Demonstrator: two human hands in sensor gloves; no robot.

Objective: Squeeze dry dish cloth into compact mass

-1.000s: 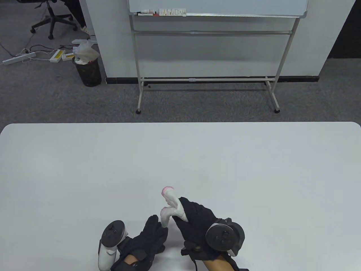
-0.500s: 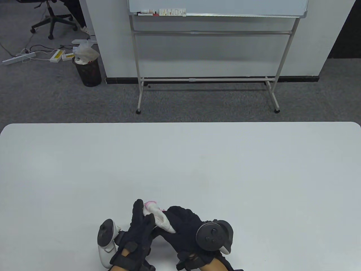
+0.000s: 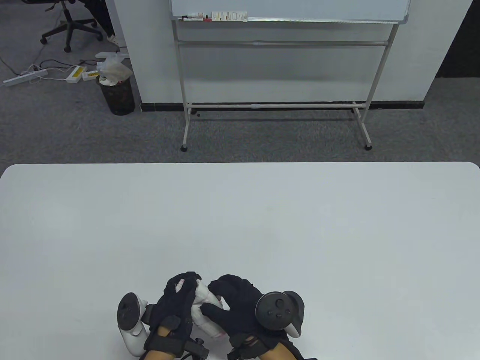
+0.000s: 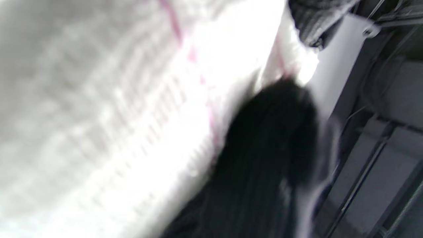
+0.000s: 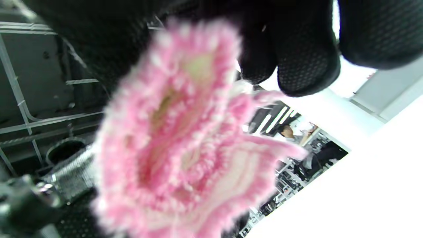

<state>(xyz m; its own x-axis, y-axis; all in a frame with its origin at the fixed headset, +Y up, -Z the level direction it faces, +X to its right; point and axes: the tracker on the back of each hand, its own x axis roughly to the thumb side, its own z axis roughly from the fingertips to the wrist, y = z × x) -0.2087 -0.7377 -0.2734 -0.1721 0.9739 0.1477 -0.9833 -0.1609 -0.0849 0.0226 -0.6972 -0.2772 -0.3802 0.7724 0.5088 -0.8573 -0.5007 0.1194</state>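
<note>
Squeezing looks well under way: the cloth (image 3: 204, 307) sits bunched between both hands near the table's (image 3: 300, 225) front edge. The left hand (image 3: 176, 302) curls over its top; the right hand (image 3: 234, 305) wraps its side. Next, tuck in the pink edge and press tighter.

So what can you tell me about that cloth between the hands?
The cloth is white and looks ribbed and soft, with thin pink lines and a fuzzy pink edge that shows bunched up in the right wrist view. It is crumpled into a small wad near the table's front edge. The left hand and right hand grip it from either side, covering most of it.
</note>
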